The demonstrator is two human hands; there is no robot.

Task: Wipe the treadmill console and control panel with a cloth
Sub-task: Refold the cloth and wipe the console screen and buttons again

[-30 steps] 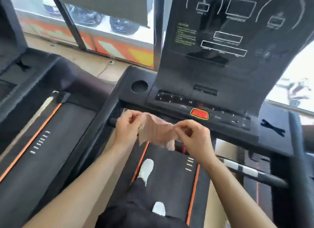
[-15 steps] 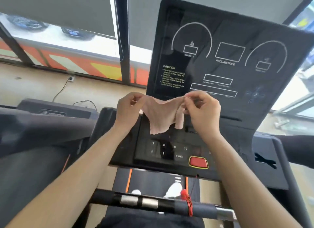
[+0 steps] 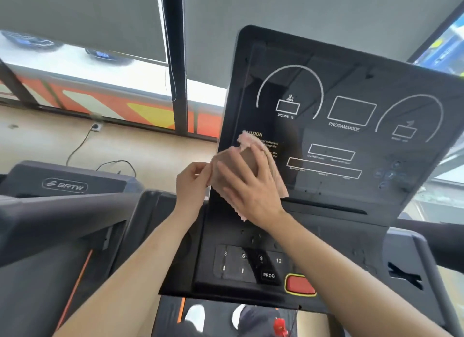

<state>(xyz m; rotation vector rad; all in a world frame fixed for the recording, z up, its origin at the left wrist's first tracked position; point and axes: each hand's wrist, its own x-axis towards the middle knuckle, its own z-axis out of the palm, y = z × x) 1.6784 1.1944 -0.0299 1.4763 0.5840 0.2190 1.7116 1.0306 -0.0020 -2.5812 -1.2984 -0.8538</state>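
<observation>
The black treadmill console (image 3: 351, 85) rises in front of me, with white display outlines and a yellow caution text at its lower left. Below it lies the control panel (image 3: 251, 264) with number keys, a PROG key and a red stop button (image 3: 300, 285). A thin pink cloth (image 3: 277, 183) lies flat against the console's lower left corner. My right hand (image 3: 248, 186) presses on the cloth with straight, spread fingers. My left hand (image 3: 192, 186) pinches the cloth's left edge beside the console's side.
A second treadmill's motor hood (image 3: 65, 183) and dark rail (image 3: 50, 218) stand to the left. Windows with grey blinds (image 3: 82, 17) and a dark frame post (image 3: 173, 47) fill the back. A red safety clip (image 3: 280, 325) hangs at the bottom.
The cloth went from being stretched between both hands in the air to being laid on the console. My right hand flattened onto it; the view tilted upward.
</observation>
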